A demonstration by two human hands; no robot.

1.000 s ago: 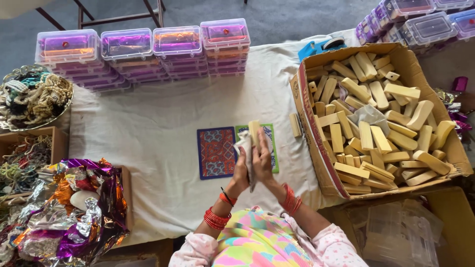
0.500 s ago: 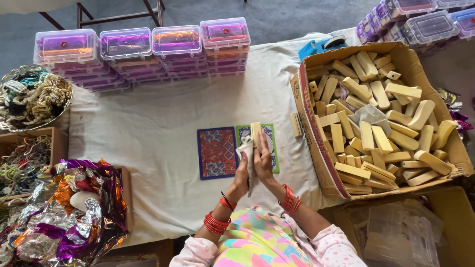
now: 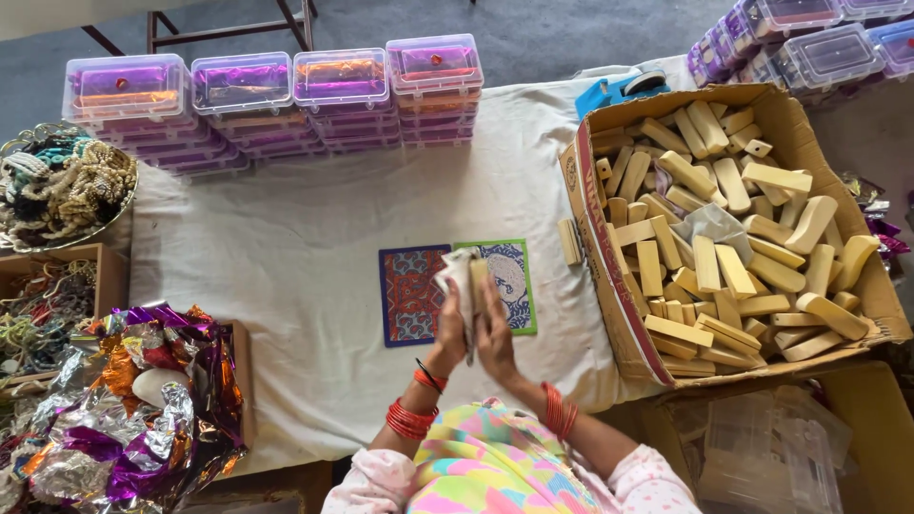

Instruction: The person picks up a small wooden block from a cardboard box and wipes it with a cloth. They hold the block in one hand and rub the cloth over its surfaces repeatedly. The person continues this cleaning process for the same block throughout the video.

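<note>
Both hands, left hand [image 3: 450, 328] and right hand [image 3: 494, 328], closed together on a pale cloth [image 3: 457, 276] and a wooden block [image 3: 479, 276], mostly hidden between the palms, above two patterned cards [image 3: 411, 290] on the desk [image 3: 286, 247]. Cardboard box [image 3: 609, 314] of blocks stood right; purple-lidded containers [image 3: 276, 95] lined the far edge.

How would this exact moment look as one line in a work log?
left hand: holds grey cloth | right hand: holds wooden block against cloth | below: two patterned cards | right: cardboard box of wooden blocks
</note>
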